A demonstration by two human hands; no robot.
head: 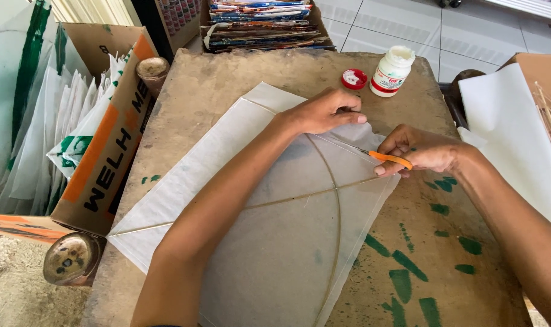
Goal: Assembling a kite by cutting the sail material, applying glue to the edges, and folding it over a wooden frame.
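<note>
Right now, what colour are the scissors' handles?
Orange; the scissors show best in the head view, in the right hand.
</note>
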